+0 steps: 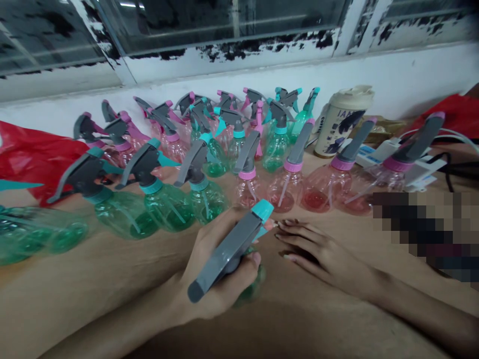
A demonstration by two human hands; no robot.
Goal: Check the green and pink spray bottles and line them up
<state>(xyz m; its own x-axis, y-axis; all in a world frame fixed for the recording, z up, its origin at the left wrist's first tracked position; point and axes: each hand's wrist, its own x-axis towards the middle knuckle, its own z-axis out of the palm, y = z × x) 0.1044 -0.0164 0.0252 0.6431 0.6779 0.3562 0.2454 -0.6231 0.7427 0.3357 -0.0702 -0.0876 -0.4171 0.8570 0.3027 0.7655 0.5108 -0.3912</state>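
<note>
My left hand [220, 269] is wrapped round the neck of a green spray bottle [228, 254] with a grey head and a turquoise nozzle. Most of that bottle's body is hidden under the hand. To its right, my right hand [325, 252] rests palm down on the table [337, 319], fingers stretched out and holding nothing. Just beyond the hands stands a row of spray bottles. Green ones [164, 204] with turquoise collars are on the left, and pink ones [284, 189] with pink collars are on the right.
More pink and green spray bottles [237, 144] crowd the back by the wall. A cream cup [342, 122] stands at back right, near white plugs and cables [422, 172]. Red plastic bags [41, 154] lie at far left and far right. A blurred-out patch covers the right edge.
</note>
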